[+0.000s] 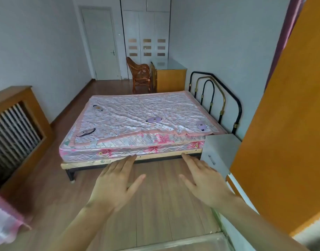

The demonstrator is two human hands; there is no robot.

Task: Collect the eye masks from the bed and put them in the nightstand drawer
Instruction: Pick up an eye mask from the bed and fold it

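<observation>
Eye masks: four, flat and oval, scattered well apart on the bed.
Centre mask (154,120): lilac, smooth, lying in the middle of the cover.
Right mask (201,125): lilac, near the headboard corner, just above the nightstand.
Far-left mask (98,107): pale, with a dark edge, near the far left corner.
Near-left mask (86,132): dark-rimmed, curved (its face hard to make out), by the near left edge.
Bed (119,151): quilted mattress, glossy pink floral fabric, diamond stitching, on a pale wooden base with dark metal legs.
Headboard (217,98): black and brass metal tubing, bent in arches.
Nightstand (219,151): grey, boxy, matte, touching the bed's near right corner.
Drawer handle (211,159): small metal bar on the front; drawer closed.
Left hand (113,183): palm down over the wooden floor, fingers (126,163) loosely spread, holding nothing.
Right hand (204,182): palm down beside the nightstand front, thumb splayed, empty.
Floor (155,214): brown wood-grain planks.
Chair (139,75): woven rattan, far end of the room.
</observation>
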